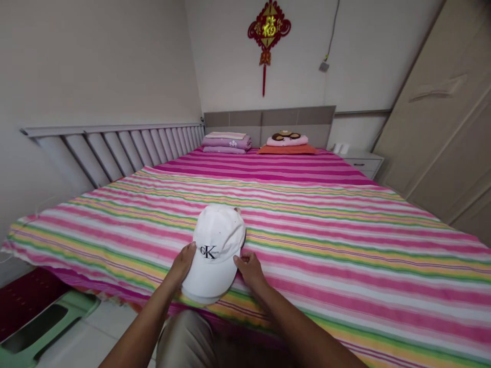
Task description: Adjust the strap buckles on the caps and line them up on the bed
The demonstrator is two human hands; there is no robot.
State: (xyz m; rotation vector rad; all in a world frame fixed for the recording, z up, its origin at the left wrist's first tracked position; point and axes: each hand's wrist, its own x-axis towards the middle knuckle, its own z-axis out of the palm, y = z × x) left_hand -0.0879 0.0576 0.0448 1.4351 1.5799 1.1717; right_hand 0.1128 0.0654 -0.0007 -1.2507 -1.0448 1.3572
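Note:
A white baseball cap (218, 232) with dark "CK" lettering rests at the near part of the striped bed, its brim toward me. My left hand (183, 263) grips the cap's left edge where crown and brim meet. On the opposite side, my right hand (249, 268) pinches the right edge near the brim, thumb on top and fingers curled beneath. The undersides of both grips are hidden by the cap.
Striped bedding (326, 240) spreads around the cap. Folded purple quilts (226, 143) and an orange pillow (287, 149) lie by the headboard (238, 120). A green stool (65, 317) stands lower left; a white nightstand (364, 164) is far right.

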